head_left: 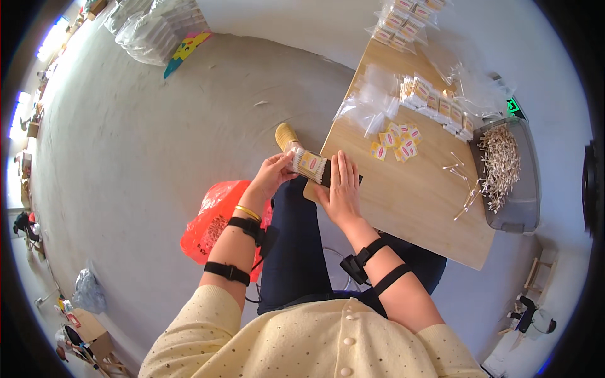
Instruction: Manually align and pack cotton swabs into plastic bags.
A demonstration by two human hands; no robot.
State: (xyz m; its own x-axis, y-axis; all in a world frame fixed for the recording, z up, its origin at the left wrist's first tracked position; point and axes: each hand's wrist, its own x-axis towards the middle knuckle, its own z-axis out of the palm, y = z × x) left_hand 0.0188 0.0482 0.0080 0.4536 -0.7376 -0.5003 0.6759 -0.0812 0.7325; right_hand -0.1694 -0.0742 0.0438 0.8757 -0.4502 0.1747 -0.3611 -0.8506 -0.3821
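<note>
A clear packet of cotton swabs [310, 162] with a yellow and white label card lies at the table's near left corner. Its left end is pinched between the thumb and fingers of my left hand [271, 176]. My right hand [343, 195] is stretched out flat, palm down, over a small black object [326, 174] against the packet's right end. Most of that black object is hidden under the fingers, so its kind is unclear. Several loose label cards [398, 140] lie on the table beyond my right hand.
On the wooden table [416, 208] are empty clear bags [372, 104], a row of filled swab packets [441, 108] and scattered swabs [467, 189]. A grey bin [529, 189] of loose swabs stands at the right edge. A red plastic bag [211, 217] sits beside my left leg.
</note>
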